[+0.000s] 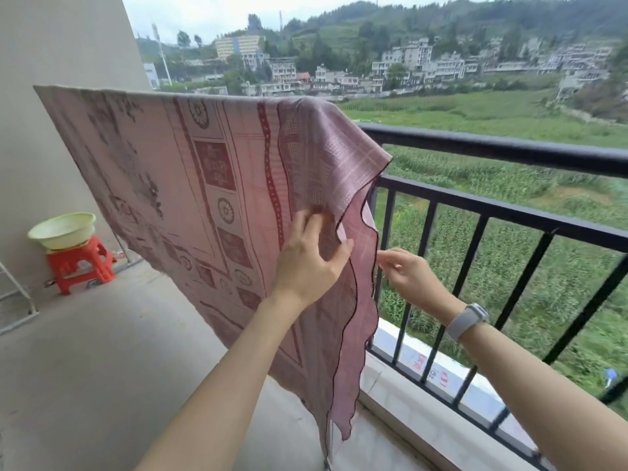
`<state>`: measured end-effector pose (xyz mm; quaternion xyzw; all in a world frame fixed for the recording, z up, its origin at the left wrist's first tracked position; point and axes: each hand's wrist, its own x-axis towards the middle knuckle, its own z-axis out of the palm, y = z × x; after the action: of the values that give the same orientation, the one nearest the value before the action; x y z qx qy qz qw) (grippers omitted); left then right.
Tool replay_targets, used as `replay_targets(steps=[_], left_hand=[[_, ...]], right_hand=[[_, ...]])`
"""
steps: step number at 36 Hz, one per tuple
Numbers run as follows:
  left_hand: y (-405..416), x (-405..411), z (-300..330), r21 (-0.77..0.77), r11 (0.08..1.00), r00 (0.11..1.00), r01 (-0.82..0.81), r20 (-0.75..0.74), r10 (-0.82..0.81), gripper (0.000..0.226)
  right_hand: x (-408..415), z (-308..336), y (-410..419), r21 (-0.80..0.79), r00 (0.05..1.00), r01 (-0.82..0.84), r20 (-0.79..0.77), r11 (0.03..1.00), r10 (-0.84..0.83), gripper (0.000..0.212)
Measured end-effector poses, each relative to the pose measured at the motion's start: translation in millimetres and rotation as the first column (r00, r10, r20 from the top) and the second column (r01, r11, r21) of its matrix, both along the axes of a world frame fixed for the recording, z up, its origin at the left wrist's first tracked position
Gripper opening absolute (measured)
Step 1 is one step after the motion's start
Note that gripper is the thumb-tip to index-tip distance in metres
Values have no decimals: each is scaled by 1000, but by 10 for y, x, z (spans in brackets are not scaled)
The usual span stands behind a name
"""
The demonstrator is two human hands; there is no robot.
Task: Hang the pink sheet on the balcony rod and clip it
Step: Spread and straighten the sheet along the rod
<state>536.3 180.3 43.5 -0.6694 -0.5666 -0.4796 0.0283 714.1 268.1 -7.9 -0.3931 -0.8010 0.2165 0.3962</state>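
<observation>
The pink sheet (190,185), printed with dark red patterns, hangs draped over a rod that runs from the wall at upper left toward the railing; the rod itself is covered by the cloth. My left hand (311,256) lies flat on the sheet's right part, fingers spread and the thumb at the hemmed edge. My right hand (406,271) is just right of that edge, fingertips pinched close by the hem; whether they hold the cloth is unclear. No clip is visible.
A black metal balcony railing (509,151) runs along the right, with a low ledge (424,413) under it. A pale green basin (63,229) rests on a red plastic stool (80,263) by the wall. A white metal rack leg (20,300) is at far left.
</observation>
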Motion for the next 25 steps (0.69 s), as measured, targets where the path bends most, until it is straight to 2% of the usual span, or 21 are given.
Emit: replay_targets(steps=[2, 5, 7, 8, 10, 12, 15, 17, 21, 23, 25], left_hand=[[24, -36, 26, -31, 998, 998, 53, -31, -54, 62], [-38, -163, -17, 17, 997, 997, 81, 12, -81, 58], [-11, -243, 7, 49, 996, 997, 78, 23, -79, 59], [22, -281, 34, 49, 997, 998, 66, 19, -67, 59], [95, -351, 77, 40, 999, 1000, 27, 4, -27, 57], [173, -405, 141, 50, 999, 999, -19, -38, 21, 54], [349, -522, 306, 83, 995, 993, -64, -95, 71, 54], [468, -580, 432, 85, 994, 987, -66, -141, 77, 53], [755, -742, 600, -4, 998, 967, -62, -248, 59, 44], [866, -809, 592, -16, 998, 965, -56, -258, 50, 42], [964, -860, 593, 8, 999, 971, -44, -235, 45, 41]], right_hand=[[12, 229, -20, -42, 996, -33, -82, 999, 29, 31], [-34, 440, -97, -84, 944, -92, -323, 992, 60, 36], [-84, 620, -141, -78, 910, -133, -405, 988, 90, 58], [-122, 703, -153, -75, 914, -148, -392, 986, 107, 66], [-242, 805, -181, -61, 936, -129, -337, 990, 102, 62], [-361, 862, -114, -103, 944, -65, -327, 993, 28, 60], [-426, 954, -24, -156, 945, 0, -324, 988, -51, 82], [-417, 976, 11, -138, 977, 37, -205, 990, -65, 71], [-383, 1011, 86, -76, 995, 84, -37, 994, -87, 26], [-343, 1048, 104, -53, 991, 103, -77, 993, -107, 15], [-316, 1122, 95, -44, 955, 128, -263, 991, -136, 9]])
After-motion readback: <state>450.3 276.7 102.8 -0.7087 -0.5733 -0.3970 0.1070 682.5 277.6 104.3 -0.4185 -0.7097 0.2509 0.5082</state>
